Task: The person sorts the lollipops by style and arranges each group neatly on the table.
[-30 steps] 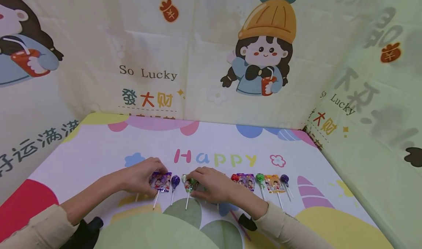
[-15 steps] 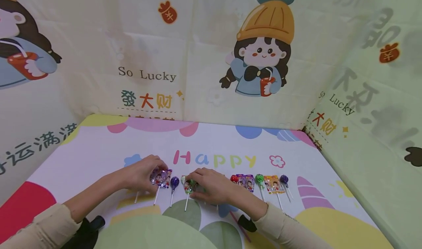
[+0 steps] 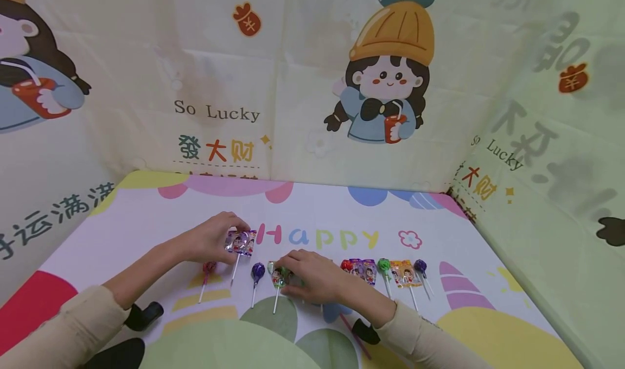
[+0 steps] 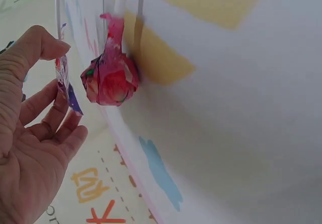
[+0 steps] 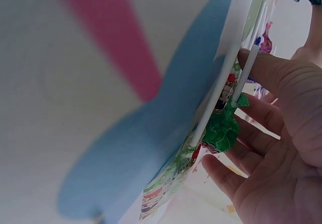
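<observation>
My left hand [image 3: 213, 240] pinches a lollipop in a flat purple wrapper [image 3: 240, 242] between thumb and fingers, its white stick pointing down. Below that hand lies a red-pink ball lollipop [image 3: 208, 271], which shows large in the left wrist view as a pink-wrapped lollipop [image 4: 111, 80]. A dark purple ball lollipop [image 3: 257, 273] lies between the hands. At the table, my right hand [image 3: 312, 274] grips a lollipop in a clear wrapper with green print [image 3: 279, 277], thumb and fingers at its edges. A green ball lollipop [image 5: 221, 131] sits close by its fingers, mostly hidden from the head view.
Right of the right hand runs a row: a red ball lollipop [image 3: 346, 265], a purple flat-wrapped one [image 3: 363, 271], a green ball one [image 3: 384, 266], an orange-wrapped one [image 3: 404, 273] and a purple ball one [image 3: 420, 267]. Printed cloth walls [image 3: 303, 87] enclose the table [image 3: 312, 206].
My left hand has moved up and away with the purple-wrapped lollipop, off the row, and the red-pink lollipop is uncovered below it. The right hand stays nearly still.
</observation>
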Tool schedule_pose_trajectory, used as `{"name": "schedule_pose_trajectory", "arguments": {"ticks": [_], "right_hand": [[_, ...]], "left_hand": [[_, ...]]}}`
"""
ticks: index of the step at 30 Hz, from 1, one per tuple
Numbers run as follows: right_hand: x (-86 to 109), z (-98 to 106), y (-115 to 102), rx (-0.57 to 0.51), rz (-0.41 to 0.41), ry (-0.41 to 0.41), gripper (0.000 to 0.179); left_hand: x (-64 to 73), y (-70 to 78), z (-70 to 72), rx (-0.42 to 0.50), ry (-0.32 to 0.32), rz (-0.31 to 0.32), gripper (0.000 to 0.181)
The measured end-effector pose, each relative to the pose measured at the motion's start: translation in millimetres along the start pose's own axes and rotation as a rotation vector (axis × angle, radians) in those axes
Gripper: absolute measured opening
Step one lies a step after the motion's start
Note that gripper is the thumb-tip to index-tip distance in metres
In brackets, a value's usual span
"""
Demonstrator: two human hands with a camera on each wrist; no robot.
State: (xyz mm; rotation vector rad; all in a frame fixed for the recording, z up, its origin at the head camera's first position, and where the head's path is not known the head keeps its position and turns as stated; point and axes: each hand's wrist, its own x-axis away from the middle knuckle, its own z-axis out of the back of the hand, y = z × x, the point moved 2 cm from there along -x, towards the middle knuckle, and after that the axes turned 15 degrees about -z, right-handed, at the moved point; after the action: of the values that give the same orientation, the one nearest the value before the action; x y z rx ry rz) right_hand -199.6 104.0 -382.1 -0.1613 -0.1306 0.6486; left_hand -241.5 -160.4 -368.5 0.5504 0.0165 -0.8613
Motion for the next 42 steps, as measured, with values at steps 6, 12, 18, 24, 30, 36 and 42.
{"name": "schedule_pose_trajectory", "arguments": {"ticks": [6,12,18,24,30,36,42], "right_hand": [[0.2,-0.6,1.2,0.005,-0.009,-0.002,0.047],[0.2,-0.1,0.7,0.003,0.004,0.004,0.047],[0.0,-0.9,0.9,0.008,-0.002,-0.004,0.047],[0.5,-1.2,0.9,0.01,-0.005,-0.007,0.048],[0.8,-2.2,1.5,0.007,0.007,0.002,0.047],[1.2,-3.3,1.4,0.01,0.005,0.004,0.047],[0.4,-2.5,0.6,0.015,0.002,0.003,0.047]], "left_hand": [[-12.2,-8.6,3.8,0.016,0.012,0.044,0.058],[-26.6,-18.4,7.5,0.02,0.019,0.036,0.058],[-31.8,-34.1,10.7,0.029,0.022,0.048,0.057],[-30.7,-51.5,13.2,0.032,0.032,0.116,0.058],[-30.6,-64.0,11.9,0.065,0.012,0.186,0.059],[-31.7,-71.0,10.9,0.072,-0.01,0.193,0.06],[-30.6,-76.7,11.3,0.081,-0.022,0.167,0.06]]}}
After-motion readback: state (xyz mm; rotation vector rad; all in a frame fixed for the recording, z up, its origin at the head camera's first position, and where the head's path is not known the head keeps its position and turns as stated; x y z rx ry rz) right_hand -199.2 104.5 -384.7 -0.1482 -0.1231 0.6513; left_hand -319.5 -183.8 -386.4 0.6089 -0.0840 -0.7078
